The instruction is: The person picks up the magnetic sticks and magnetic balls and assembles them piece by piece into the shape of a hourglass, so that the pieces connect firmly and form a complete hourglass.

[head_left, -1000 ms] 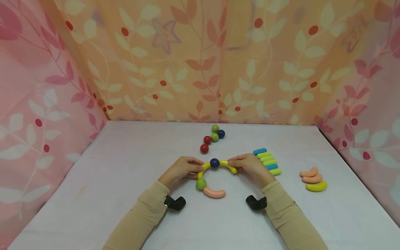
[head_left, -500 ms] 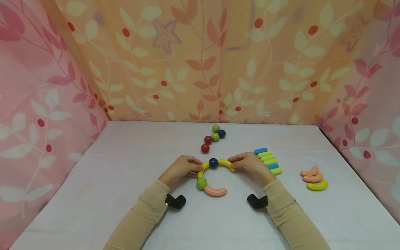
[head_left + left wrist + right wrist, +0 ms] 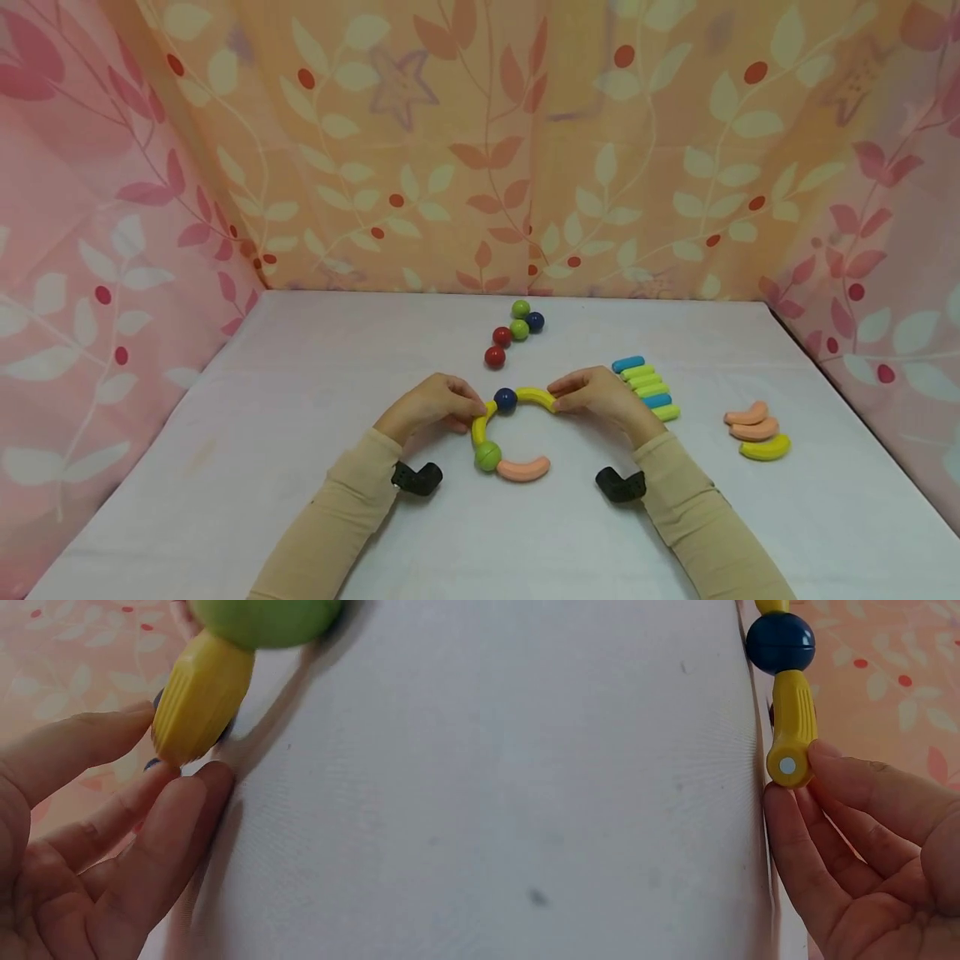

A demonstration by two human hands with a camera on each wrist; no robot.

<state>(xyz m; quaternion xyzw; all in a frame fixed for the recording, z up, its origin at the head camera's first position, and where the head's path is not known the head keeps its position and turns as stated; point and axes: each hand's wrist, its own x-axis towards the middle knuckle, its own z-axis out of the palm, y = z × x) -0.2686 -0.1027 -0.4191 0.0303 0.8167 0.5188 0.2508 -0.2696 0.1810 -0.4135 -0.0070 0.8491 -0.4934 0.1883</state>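
A chain of magnetic building pieces curves into an open ring in the middle of the head view. My left hand (image 3: pixel 435 406) pinches the left yellow curved rod (image 3: pixel 199 701), whose lower end meets a green ball (image 3: pixel 487 456). From that ball a pink curved rod (image 3: pixel 524 469) extends right. At the top, a dark blue ball (image 3: pixel 781 643) joins the left rod to a second yellow curved rod (image 3: pixel 536 395). My right hand (image 3: pixel 600 397) pinches this rod near its free end, where a round metal disc (image 3: pixel 787 766) shows in the right wrist view.
Green, blue and red balls (image 3: pixel 495 357) lie behind the ring. Several blue and lime straight rods (image 3: pixel 648 389) lie in a row beside my right hand. Farther right are two pink curved rods (image 3: pixel 754 429) and a yellow one (image 3: pixel 765 448). Floral cloth walls surround the white table (image 3: pixel 225 500).
The blue ball has shifted slightly left and toward me, and the green ball and pink rod have slid nearer too. Both hands keep hold of their yellow rods.
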